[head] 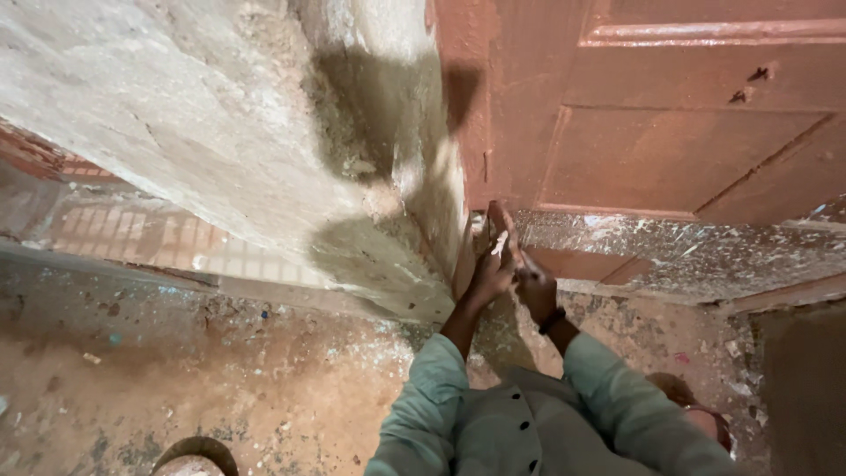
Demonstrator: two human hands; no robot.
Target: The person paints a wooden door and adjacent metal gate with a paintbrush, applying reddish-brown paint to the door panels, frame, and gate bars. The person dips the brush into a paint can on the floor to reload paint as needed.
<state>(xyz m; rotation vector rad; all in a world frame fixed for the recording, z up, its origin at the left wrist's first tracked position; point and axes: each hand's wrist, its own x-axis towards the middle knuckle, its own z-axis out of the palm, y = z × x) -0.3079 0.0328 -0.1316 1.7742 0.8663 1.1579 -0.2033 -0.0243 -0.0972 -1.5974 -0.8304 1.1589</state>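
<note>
Both my hands meet low down at the foot of a reddish-brown door frame (467,159), where it joins a rough plastered wall (220,132). My left hand (490,275) is closed around a small tool with a pale blade or strip (500,242) pressed against the frame's base. My right hand (534,291), with a dark band on its wrist, is curled right beside the left hand and touches it; whether it grips the same tool is hidden. I wear light green sleeves.
A reddish panelled door (687,115) stands to the right above a paint-spattered threshold (687,256). The concrete floor (220,379) is stained and speckled. A dark round object (196,451) sits at the bottom edge. Brickwork (132,229) shows at left.
</note>
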